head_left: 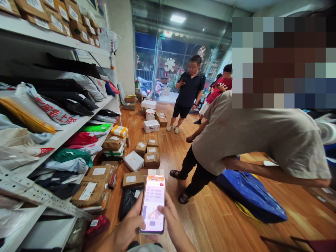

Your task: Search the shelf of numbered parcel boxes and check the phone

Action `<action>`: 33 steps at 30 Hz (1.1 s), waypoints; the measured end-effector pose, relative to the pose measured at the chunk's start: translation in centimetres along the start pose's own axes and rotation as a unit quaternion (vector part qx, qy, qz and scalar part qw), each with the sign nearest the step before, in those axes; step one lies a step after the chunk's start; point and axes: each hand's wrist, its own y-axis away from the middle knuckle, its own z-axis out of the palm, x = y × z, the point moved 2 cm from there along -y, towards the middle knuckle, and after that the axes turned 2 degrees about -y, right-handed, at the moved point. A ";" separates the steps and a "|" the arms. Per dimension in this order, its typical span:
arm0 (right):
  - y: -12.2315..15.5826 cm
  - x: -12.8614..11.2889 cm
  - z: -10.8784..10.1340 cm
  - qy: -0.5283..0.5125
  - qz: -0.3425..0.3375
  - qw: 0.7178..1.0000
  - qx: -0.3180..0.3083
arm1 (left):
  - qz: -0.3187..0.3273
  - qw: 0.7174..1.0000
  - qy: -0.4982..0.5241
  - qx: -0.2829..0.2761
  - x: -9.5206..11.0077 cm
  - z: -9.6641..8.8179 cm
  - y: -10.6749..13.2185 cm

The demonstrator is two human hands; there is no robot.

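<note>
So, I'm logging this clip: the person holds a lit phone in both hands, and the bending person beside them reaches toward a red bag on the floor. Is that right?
Not quite: the bag is blue, not red, as the head view shows. The rest holds: left hand and right hand hold the lit phone, and the bending person reaches toward the floor.

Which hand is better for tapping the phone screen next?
Probably the right hand. The left hand wraps the phone from its left edge and looks to carry it, while the right only touches the right edge, thumb near the lit screen, so it seems freer to tap.
</note>
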 end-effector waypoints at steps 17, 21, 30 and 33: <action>0.0 -1.8 -0.2 0.066 0.026 0.995 -0.071 | 0.002 1.000 -0.017 0.005 0.4 -0.5 -0.1; 0.2 -1.0 0.3 0.022 0.004 0.994 -0.106 | 0.008 0.999 -0.037 0.006 0.2 -0.7 -0.4; -0.6 -1.0 0.2 0.018 0.001 0.998 -0.056 | 0.024 0.999 -0.039 -0.015 0.0 -1.2 -1.0; -1.7 -1.6 0.4 0.021 0.002 1.000 0.023 | 0.019 1.000 -0.015 -0.010 0.1 -1.2 -1.0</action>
